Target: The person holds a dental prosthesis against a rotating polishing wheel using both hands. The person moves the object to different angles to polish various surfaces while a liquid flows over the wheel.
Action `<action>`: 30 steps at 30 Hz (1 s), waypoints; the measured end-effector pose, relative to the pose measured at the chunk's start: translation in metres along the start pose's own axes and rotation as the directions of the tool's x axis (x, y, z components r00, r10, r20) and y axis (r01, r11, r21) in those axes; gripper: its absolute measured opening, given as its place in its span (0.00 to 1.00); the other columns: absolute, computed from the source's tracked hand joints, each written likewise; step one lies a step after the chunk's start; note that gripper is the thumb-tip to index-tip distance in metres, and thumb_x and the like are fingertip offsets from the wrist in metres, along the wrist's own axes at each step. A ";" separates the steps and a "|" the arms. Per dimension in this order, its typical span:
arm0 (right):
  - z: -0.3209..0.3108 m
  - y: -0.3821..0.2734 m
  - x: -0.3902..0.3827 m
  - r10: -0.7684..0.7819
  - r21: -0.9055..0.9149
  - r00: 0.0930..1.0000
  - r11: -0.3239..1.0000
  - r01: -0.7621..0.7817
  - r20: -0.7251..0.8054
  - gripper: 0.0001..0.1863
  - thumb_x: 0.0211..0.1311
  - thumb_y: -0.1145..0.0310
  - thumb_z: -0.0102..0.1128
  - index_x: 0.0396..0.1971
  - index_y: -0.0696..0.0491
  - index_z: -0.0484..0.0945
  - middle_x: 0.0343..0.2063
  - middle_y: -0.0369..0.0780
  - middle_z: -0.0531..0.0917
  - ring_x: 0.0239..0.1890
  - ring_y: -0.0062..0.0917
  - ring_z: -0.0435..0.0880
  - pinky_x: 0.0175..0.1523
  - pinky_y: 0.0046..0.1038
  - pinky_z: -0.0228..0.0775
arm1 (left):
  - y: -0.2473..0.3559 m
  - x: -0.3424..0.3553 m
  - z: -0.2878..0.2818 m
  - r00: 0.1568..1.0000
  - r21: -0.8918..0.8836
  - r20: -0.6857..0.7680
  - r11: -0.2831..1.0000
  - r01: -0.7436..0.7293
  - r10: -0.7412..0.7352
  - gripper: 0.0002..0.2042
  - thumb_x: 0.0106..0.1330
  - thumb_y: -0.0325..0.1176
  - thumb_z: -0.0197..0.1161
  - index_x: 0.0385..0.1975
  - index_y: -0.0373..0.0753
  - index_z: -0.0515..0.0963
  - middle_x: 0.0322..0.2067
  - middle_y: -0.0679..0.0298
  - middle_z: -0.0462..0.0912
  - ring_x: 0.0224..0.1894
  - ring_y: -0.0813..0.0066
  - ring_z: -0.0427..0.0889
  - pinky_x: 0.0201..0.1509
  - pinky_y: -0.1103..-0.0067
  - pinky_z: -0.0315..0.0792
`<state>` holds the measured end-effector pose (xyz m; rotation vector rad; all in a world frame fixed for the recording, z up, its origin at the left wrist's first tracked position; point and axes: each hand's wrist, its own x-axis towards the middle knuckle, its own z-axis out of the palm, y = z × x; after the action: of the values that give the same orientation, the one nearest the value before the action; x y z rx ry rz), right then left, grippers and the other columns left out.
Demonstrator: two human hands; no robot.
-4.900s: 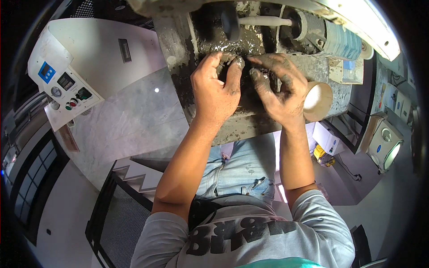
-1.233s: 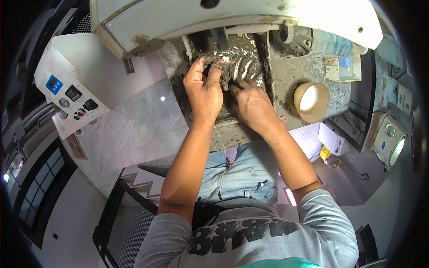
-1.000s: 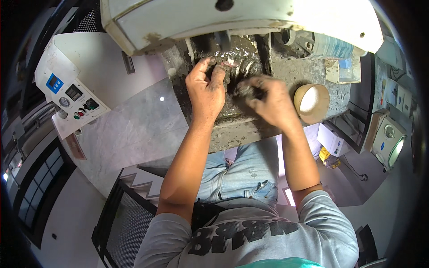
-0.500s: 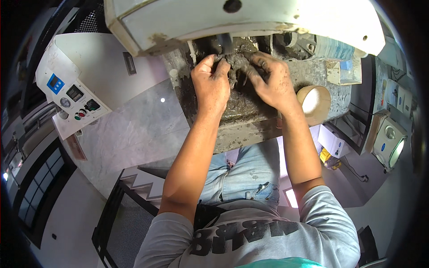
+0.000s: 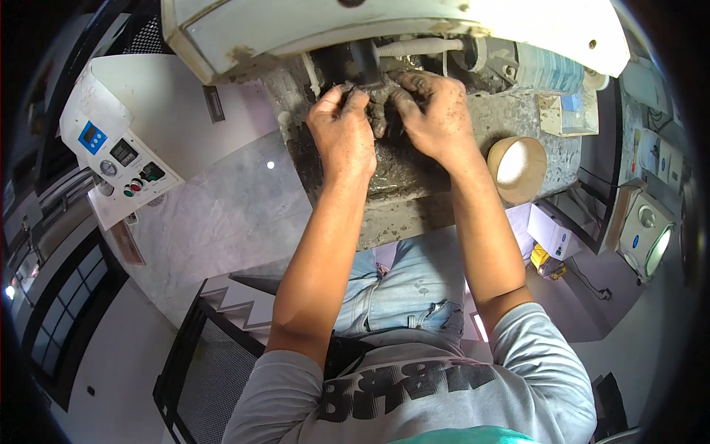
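Observation:
Both hands are smeared with grey sludge and meet around a lumpy, sludge-coated piece point(image 5: 379, 111). My left hand point(image 5: 342, 137) has its fingertips curled in at the piece's left side. From the right, my right hand point(image 5: 438, 118) closes thumb and bent fingers on it. Right above the piece stands a dark cylinder point(image 5: 362, 63), its tip close to my fingers; I cannot tell if they touch. A wet, muddy worktop point(image 5: 403, 214) lies below. The sludge hides the piece's exact kind.
A white machine hood point(image 5: 399, 22) overhangs the worktop. Behind my right hand run a pale corrugated hose point(image 5: 421, 48) and a clear bluish bottle point(image 5: 547, 70). A tan bowl point(image 5: 534, 185) with white contents and a small box point(image 5: 549, 122) stand right; a control panel point(image 5: 122, 166) stands left.
Both hands have shifted slightly left, with the piece still between them. The hood sits higher in view, so the dark cylinder and the corrugated hose show more.

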<state>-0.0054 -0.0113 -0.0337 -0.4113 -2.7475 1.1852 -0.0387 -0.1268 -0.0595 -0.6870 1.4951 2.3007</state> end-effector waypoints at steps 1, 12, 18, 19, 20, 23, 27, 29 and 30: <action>-0.001 0.003 0.000 0.054 0.033 0.999 0.998 -0.054 0.004 0.12 0.53 0.71 0.61 0.37 0.60 0.84 0.32 0.53 0.84 0.38 0.45 0.85 0.48 0.37 0.75 | -0.003 0.000 0.000 0.999 -0.007 0.036 1.000 -0.007 0.008 0.04 0.60 0.17 0.57 0.29 0.30 0.79 0.24 0.67 0.77 0.22 0.85 0.72 0.23 0.85 0.65; 0.003 0.018 0.000 -0.001 0.071 0.997 0.997 0.007 -0.082 0.14 0.50 0.74 0.60 0.38 0.61 0.84 0.34 0.52 0.85 0.38 0.44 0.85 0.48 0.35 0.77 | -0.018 -0.001 -0.004 0.974 0.037 0.179 0.988 -0.150 0.141 0.05 0.63 0.16 0.57 0.34 0.28 0.79 0.30 0.61 0.83 0.27 0.80 0.78 0.31 0.84 0.73; -0.002 0.010 0.000 0.002 0.034 0.999 0.999 -0.001 -0.043 0.14 0.51 0.74 0.61 0.38 0.62 0.83 0.35 0.53 0.85 0.40 0.44 0.85 0.48 0.34 0.76 | -0.016 0.000 0.003 0.992 -0.068 0.080 0.993 -0.097 0.103 0.06 0.62 0.15 0.55 0.28 0.31 0.78 0.24 0.67 0.79 0.21 0.85 0.72 0.22 0.85 0.67; -0.002 0.009 0.000 0.045 0.033 0.999 0.999 -0.044 -0.027 0.14 0.52 0.74 0.61 0.39 0.63 0.82 0.36 0.53 0.85 0.41 0.44 0.85 0.48 0.33 0.76 | -0.015 0.002 0.002 0.992 -0.066 0.078 0.993 -0.095 0.100 0.06 0.62 0.15 0.55 0.28 0.31 0.78 0.24 0.67 0.79 0.21 0.85 0.72 0.22 0.85 0.67; 0.001 0.009 0.000 0.047 0.034 0.999 0.998 -0.046 -0.025 0.14 0.52 0.74 0.61 0.39 0.63 0.82 0.36 0.53 0.85 0.41 0.44 0.85 0.48 0.33 0.76 | -0.013 0.007 0.000 0.993 -0.059 0.090 0.995 -0.076 0.081 0.06 0.61 0.15 0.55 0.28 0.31 0.79 0.24 0.67 0.79 0.21 0.85 0.72 0.23 0.85 0.67; 0.003 0.010 0.002 0.007 -0.019 1.000 1.000 -0.007 -0.012 0.14 0.52 0.73 0.60 0.39 0.61 0.84 0.34 0.52 0.85 0.40 0.43 0.85 0.49 0.35 0.76 | -0.010 0.005 -0.002 0.991 -0.045 0.123 0.998 -0.054 0.059 0.06 0.61 0.15 0.55 0.28 0.31 0.79 0.25 0.67 0.79 0.22 0.86 0.73 0.24 0.86 0.67; -0.004 0.009 -0.001 0.048 0.104 0.999 0.993 -0.046 -0.021 0.14 0.52 0.71 0.60 0.38 0.63 0.83 0.35 0.52 0.85 0.40 0.44 0.85 0.50 0.36 0.76 | -0.015 0.010 -0.006 0.983 -0.021 0.176 0.998 -0.056 0.059 0.05 0.62 0.16 0.56 0.33 0.29 0.79 0.30 0.62 0.82 0.27 0.81 0.78 0.30 0.85 0.71; -0.002 0.012 0.000 0.031 0.058 0.999 0.998 -0.029 -0.022 0.14 0.51 0.71 0.61 0.37 0.63 0.83 0.35 0.53 0.84 0.40 0.45 0.85 0.50 0.36 0.76 | -0.017 0.015 -0.007 0.976 0.005 0.206 0.997 -0.076 0.073 0.04 0.64 0.17 0.58 0.36 0.28 0.79 0.33 0.60 0.84 0.31 0.80 0.80 0.36 0.84 0.74; -0.002 0.014 0.001 0.012 0.015 1.000 1.000 -0.012 -0.022 0.14 0.51 0.71 0.61 0.37 0.63 0.83 0.36 0.53 0.84 0.40 0.46 0.84 0.50 0.36 0.76 | -0.019 0.014 -0.008 0.975 0.003 0.209 0.997 -0.075 0.073 0.04 0.64 0.17 0.58 0.36 0.28 0.79 0.33 0.60 0.84 0.31 0.80 0.80 0.36 0.84 0.74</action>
<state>-0.0028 -0.0006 -0.0422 -0.4369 -2.7198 1.1958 -0.0393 -0.1266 -0.0842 -0.3780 1.4571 2.3339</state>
